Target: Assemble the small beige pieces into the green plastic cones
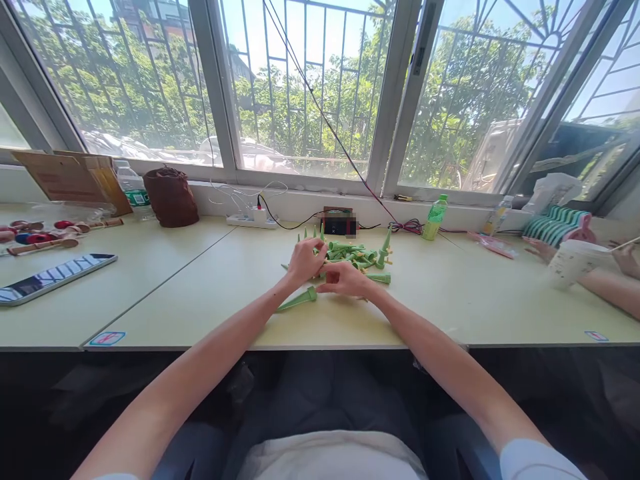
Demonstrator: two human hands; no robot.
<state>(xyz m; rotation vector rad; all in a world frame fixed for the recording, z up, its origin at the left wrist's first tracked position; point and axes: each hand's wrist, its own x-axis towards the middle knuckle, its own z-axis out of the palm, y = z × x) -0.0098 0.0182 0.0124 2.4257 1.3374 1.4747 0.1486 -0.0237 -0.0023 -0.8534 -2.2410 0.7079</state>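
- Broadly, metal-framed sliding windows [227, 100] with barred grilles span the far side, trees beyond them.
- Below runs a pale yellow, flat-topped counter [200, 313], seamed left of the person.
- Brown folded cardboard [65, 177] leans at its far left.
- Light green, tapering, cone-like pieces [353, 253] lie heaped on the counter in front of the person; a few stand with tips up behind the left hand, another at the heap's right edge.
- A dark brown, soft-looking round pouch [170, 200] sits near the sill, left of a white power strip [250, 220].
- Both hands meet at the heap's near left side: left hand [307, 259] with fingers curled in, right hand [345, 279] with fingers bent; I cannot tell what either pinches.
- One loose green cone [299, 299] lies nearer the person, its wide end just beside the right fingertips.
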